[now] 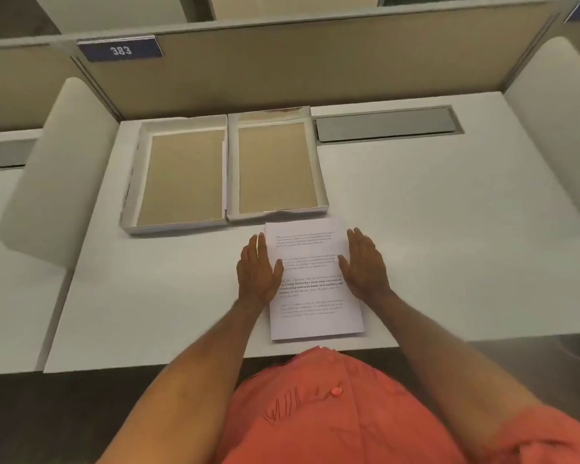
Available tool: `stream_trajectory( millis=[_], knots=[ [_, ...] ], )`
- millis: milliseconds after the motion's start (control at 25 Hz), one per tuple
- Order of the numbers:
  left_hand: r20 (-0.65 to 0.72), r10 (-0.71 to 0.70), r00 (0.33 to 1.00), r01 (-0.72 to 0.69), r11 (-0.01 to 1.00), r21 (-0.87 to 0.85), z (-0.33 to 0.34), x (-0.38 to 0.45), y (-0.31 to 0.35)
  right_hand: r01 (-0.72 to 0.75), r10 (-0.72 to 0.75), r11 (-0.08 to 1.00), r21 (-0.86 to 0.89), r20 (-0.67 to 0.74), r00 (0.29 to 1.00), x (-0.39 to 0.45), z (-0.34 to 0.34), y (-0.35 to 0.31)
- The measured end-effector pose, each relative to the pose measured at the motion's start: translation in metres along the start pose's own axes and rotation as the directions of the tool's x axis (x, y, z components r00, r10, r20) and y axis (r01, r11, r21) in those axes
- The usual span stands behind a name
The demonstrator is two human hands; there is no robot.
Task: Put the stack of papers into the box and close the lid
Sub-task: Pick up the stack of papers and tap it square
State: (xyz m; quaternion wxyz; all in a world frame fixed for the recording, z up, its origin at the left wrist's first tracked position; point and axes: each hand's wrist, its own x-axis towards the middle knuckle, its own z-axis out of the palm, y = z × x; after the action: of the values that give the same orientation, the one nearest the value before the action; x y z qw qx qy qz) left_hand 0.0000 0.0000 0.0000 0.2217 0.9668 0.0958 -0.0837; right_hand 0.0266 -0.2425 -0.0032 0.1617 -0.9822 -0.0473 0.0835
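A stack of printed white papers (312, 296) lies flat on the white desk near its front edge. My left hand (260, 266) rests against the stack's left edge with flat fingers, and my right hand (365, 262) rests against its right edge. Neither hand has lifted the stack. Just behind the papers stand two shallow white trays with brown bottoms, side by side and both empty: the right tray (318, 169) and the left tray (133, 182). I cannot tell which is the box and which is the lid.
A white desk (449, 246) is walled by beige dividers, with rounded white side panels at left (57, 169) and right (556, 105). A grey cable cover (385, 123) is set into the desk at the back right. A blue sign reading 383 (121, 50) sits on the divider.
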Motion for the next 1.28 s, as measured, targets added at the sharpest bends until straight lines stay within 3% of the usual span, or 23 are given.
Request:
stream_trajectory(
  millis=[240, 360, 600, 720, 1000, 1160, 1280],
  knots=[
    [0.119, -0.162, 0.980, 0.179, 0.973, -0.148, 0.022, -0.008, 0.000, -0.162, 0.163, 0.973, 0.166, 0.011, 0.987, -0.022, 0.027, -0.008],
    [0.150, -0.261, 0.954, 0.289, 0.932, -0.220, 0.026, -0.004, -0.001, -0.340, 0.346, 0.851, 0.401, 0.060, 0.936, -0.020, 0.033, -0.014],
    [0.234, -0.322, 0.917, 0.369, 0.907, -0.201, 0.023, 0.011, -0.010, -0.565, 0.526, 0.632, 0.531, 0.241, 0.815, -0.004, 0.038, -0.012],
    [0.248, -0.321, 0.914, 0.373, 0.907, -0.197, 0.023, 0.014, -0.010, -0.612, 0.548, 0.556, 0.563, 0.306, 0.779, 0.006, 0.034, -0.010],
    [0.233, -0.299, 0.925, 0.349, 0.912, -0.215, 0.028, 0.013, -0.014, -0.666, 0.541, 0.560, 0.493, 0.391, 0.745, 0.020, 0.033, -0.010],
    [0.216, -0.292, 0.932, 0.340, 0.911, -0.233, 0.030, 0.012, -0.015, -0.673, 0.565, 0.607, 0.423, 0.366, 0.740, 0.013, 0.033, -0.020],
    [0.221, -0.296, 0.929, 0.345, 0.908, -0.237, 0.030, 0.013, -0.016, -0.644, 0.499, 0.462, 0.610, 0.421, 0.757, 0.014, 0.027, -0.015]
  ],
)
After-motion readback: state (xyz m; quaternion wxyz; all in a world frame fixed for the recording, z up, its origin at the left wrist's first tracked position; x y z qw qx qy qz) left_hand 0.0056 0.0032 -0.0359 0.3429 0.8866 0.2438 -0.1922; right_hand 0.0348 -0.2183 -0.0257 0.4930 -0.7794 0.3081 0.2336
